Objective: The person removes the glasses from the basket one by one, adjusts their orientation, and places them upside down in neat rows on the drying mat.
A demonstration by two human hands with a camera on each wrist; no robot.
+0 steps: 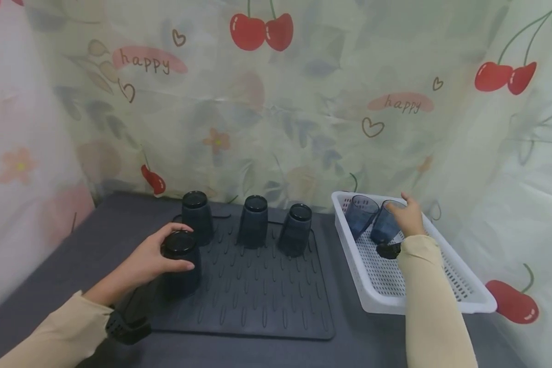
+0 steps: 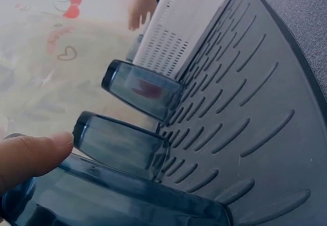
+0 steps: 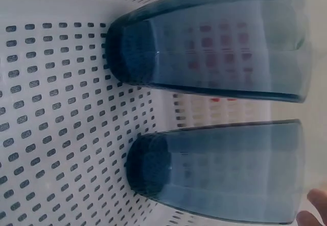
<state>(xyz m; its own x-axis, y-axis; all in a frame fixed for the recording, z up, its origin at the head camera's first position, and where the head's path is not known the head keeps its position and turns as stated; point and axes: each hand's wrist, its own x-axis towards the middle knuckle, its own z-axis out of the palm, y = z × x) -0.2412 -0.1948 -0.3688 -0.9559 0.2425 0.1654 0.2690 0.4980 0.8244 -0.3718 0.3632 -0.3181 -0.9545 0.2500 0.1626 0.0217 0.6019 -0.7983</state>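
Observation:
My left hand (image 1: 142,263) grips an upside-down dark blue glass (image 1: 182,280) at the left of the grey drying mat (image 1: 262,317), thumb on its near side and fingers round the far side. In the left wrist view the thumb lies near the base of that glass (image 2: 127,198). Over the white basket (image 1: 382,305), my right hand (image 1: 410,217) reaches to the rim of the right-hand glass (image 1: 384,227). In the right wrist view, fingertips (image 3: 309,218) show just beside the rim of the lower glass (image 3: 230,172). Another glass (image 1: 360,217) leans next to it.
Three more upside-down glasses stand along the mat's back: a left one (image 1: 198,220), a middle one (image 1: 253,225) and a right one (image 1: 295,232). Behind the dark tabletop (image 1: 349,340) hangs a patterned curtain (image 1: 276,102). The basket stands right of the mat.

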